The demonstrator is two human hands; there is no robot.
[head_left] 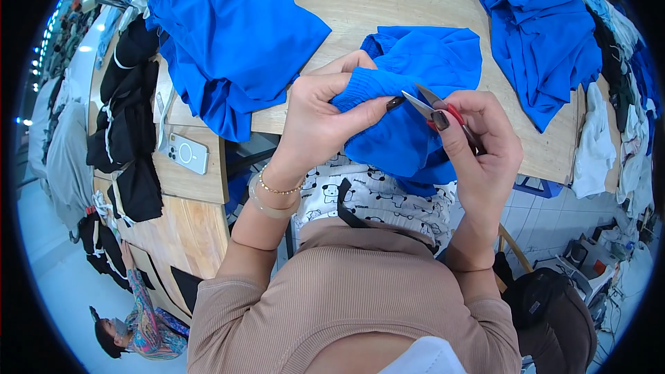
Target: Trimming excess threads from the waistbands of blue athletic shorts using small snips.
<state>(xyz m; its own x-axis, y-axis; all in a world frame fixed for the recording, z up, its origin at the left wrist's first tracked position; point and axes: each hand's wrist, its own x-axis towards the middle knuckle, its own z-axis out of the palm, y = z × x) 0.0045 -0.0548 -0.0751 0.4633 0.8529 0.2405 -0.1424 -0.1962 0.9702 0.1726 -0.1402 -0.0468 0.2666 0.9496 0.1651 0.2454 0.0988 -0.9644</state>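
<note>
A blue garment with a gathered elastic waistband hangs over the table edge into my lap. My left hand pinches its gathered band, thumb on top and fingers behind the cloth. In my right hand is a pair of small thread snips with red and dark handles. The snips' pointed blades are parted and reach left, close to my left thumb and the edge of the band. Whether they touch a thread there is too small to tell.
Blue garment piles lie on the wooden table, one at left, one at right. A phone rests on the left side table beside tied black cloth bundles. White garments hang at right. Another person is at lower left.
</note>
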